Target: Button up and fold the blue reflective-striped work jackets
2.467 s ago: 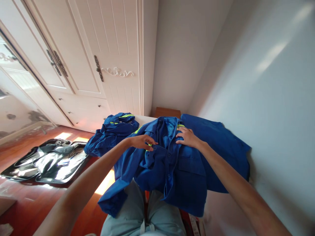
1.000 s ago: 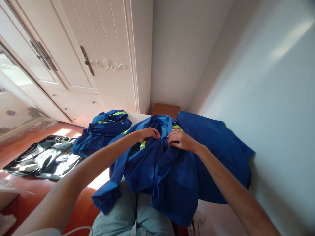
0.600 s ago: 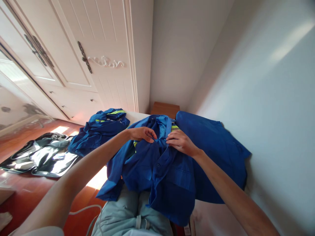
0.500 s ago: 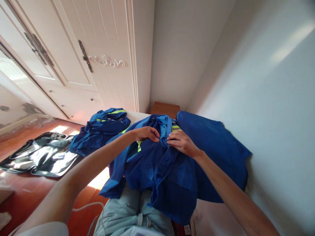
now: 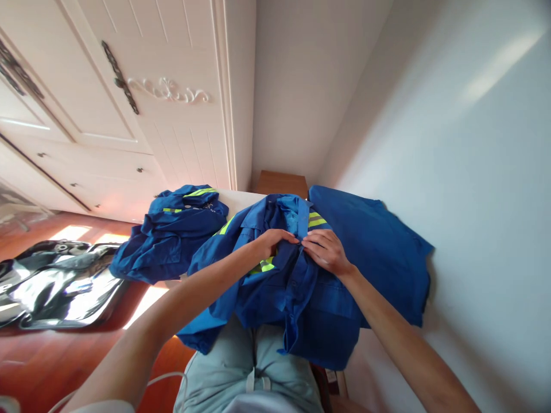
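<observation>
Jacket (image 5: pixel 275 301), blue, spread over table (image 5: pixel 239 199) and lap (image 5: pixel 226 364), front edges (image 5: pixel 294 287) pinched near collar (image 5: pixel 303 217) by left hand (image 5: pixel 280 238) and right hand (image 5: pixel 326 250), seemingly for fastening, next move calling for edges kept aligned.

Bundled blue workwear (image 5: pixel 148 246): whitish marks, too small and blurred to read
Blue work jacket (image 5: pixel 327 332): no readable lettering

Open air is lying over the middle blue cloth jacket (image 5: pixel 282 292); a smooth pale wall (image 5: pixel 465 189) is blocking the right.
</observation>
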Action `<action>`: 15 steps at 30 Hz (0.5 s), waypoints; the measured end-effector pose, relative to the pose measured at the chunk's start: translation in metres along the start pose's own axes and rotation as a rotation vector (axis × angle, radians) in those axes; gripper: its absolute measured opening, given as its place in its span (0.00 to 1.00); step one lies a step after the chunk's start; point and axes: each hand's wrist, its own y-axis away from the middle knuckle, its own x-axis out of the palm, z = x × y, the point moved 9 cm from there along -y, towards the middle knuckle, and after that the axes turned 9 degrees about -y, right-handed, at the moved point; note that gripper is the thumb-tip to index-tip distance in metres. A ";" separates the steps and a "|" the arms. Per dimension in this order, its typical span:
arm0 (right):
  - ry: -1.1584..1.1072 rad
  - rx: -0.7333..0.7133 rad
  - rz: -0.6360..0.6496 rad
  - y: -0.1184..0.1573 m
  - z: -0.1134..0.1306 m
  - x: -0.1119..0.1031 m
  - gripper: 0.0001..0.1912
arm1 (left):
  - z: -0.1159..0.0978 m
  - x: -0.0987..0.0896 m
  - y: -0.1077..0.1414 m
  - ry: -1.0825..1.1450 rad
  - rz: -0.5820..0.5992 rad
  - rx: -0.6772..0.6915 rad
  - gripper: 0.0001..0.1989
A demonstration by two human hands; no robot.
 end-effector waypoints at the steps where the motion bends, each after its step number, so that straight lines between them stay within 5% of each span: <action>1: 0.011 0.016 0.003 0.002 -0.001 0.002 0.10 | 0.001 -0.001 0.001 0.016 -0.023 0.012 0.13; 10: 0.064 -0.038 0.012 0.002 0.007 0.005 0.11 | -0.008 -0.014 0.010 -0.194 -0.233 0.237 0.15; 15: 0.037 0.012 -0.019 0.000 0.005 0.003 0.11 | -0.023 -0.009 0.019 -0.362 -0.170 0.379 0.11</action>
